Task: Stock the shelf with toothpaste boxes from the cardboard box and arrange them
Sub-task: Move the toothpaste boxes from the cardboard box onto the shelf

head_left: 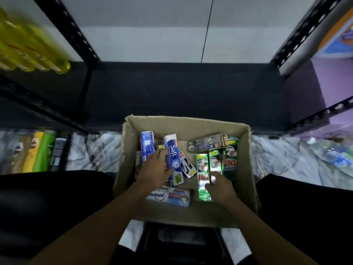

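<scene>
An open cardboard box sits in front of me, holding several toothpaste boxes. My left hand reaches into its left side and grips a blue and white Safi box, thumb on its right edge. Beside it stands another blue box. My right hand is in the right side, fingers curled round a shiny green box. More green boxes stand next to it. A white Pepsodent box lies at the near side. The dark shelf board behind the box is bare.
Black perforated shelf uprights frame the bay on the left and right. Yellow bottles stand on the left shelf, and tubes on a lower left shelf. A purple package is at right. The floor is marbled white.
</scene>
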A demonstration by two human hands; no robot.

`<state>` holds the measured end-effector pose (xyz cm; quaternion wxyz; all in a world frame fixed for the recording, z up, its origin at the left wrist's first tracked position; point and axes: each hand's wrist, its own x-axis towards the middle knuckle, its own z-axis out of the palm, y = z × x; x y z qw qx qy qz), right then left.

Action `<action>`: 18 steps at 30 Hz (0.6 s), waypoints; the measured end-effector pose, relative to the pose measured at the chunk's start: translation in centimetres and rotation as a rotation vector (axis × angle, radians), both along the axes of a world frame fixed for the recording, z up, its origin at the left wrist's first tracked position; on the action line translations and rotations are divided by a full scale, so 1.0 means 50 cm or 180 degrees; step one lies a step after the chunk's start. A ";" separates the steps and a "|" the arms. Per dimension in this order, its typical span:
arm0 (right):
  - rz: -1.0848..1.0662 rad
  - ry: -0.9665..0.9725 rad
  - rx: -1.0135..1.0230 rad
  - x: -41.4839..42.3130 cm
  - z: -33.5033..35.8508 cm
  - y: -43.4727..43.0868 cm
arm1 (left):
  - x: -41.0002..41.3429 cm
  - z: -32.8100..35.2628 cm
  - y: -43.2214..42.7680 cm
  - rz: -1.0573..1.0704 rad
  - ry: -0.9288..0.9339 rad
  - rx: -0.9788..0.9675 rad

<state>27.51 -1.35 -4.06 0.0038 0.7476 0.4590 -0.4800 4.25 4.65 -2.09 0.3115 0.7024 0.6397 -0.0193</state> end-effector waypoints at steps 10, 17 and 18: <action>-0.1181 0.0036 -0.0336 0.025 -0.112 -0.022 | 0.060 -0.069 0.124 0.0338 -0.0113 0.0078; -0.1500 0.0211 -0.0362 0.034 -0.137 -0.033 | 0.042 -0.076 0.135 0.0221 -0.0043 0.0213; -0.1510 0.0263 -0.0381 0.036 -0.140 -0.034 | 0.041 -0.074 0.136 0.0167 0.0008 0.0233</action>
